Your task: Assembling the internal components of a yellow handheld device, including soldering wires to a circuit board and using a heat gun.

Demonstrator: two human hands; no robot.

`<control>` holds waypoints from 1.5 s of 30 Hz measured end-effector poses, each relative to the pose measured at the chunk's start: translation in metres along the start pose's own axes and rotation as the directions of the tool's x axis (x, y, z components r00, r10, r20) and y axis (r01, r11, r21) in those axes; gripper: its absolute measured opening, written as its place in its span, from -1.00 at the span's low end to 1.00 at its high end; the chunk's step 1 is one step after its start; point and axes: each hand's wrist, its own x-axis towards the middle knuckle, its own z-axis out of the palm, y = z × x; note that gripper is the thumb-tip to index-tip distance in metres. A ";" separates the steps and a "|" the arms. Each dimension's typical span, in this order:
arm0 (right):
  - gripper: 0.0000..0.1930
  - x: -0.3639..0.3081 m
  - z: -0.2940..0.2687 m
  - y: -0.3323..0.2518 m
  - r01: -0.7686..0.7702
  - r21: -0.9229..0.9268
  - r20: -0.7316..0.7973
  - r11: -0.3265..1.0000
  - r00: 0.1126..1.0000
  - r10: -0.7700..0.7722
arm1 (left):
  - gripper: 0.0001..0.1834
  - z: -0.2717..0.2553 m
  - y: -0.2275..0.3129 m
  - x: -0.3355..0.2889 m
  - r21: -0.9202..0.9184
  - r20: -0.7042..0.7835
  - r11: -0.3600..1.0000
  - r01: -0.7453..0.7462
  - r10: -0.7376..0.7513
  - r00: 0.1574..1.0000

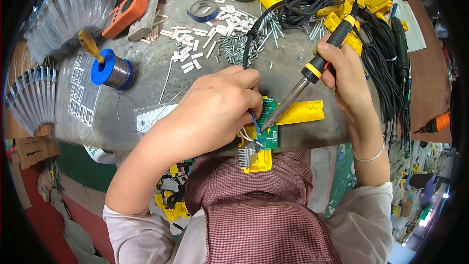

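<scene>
My right hand [346,68] is closed round the black-and-yellow handle of a soldering iron [298,88]. The iron slants down to the left, its tip at a small green circuit board [271,139]. Beside that tip, my left hand [215,105] pinches a thin blue wire [255,122] over the board; its fingertips are partly hidden. White wires [245,135] bend onto the board under this hand. The board rests over a yellow plastic housing [309,111] at the table's front edge, with a grey finned heat sink [245,158] at its near end. A black cable [250,44] runs up from behind my left hand.
A blue spool of solder wire [115,71] stands left, with a yellow-handled tool [89,44] in it. Beyond lie an orange device [126,12], a tape roll [202,12], pale strips [183,44] and a screw pile [234,49]. Black cables [381,63] and yellow housings [376,0] crowd the right.
</scene>
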 end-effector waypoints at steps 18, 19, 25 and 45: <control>-0.77 -0.002 0.003 -0.005 -0.012 0.004 -0.038 1.000 0.999 0.012 | -0.85 -0.003 -0.003 0.005 -0.025 0.079 0.999 -0.041 0.043 0.996; -0.77 -0.002 0.003 -0.006 -0.005 0.008 -0.038 1.000 0.999 0.005 | -0.85 -0.003 -0.003 0.005 -0.030 0.075 0.999 -0.037 0.039 0.996; -0.77 0.000 -0.002 0.000 -0.011 0.000 -0.009 1.000 1.000 0.011 | -0.85 -0.002 -0.003 0.004 -0.063 0.056 0.997 -0.039 0.042 0.998; -0.79 0.001 0.001 0.000 0.056 0.039 -0.006 0.998 0.998 -0.056 | -0.78 0.004 0.004 0.003 -0.037 -0.012 0.999 0.004 -0.005 1.000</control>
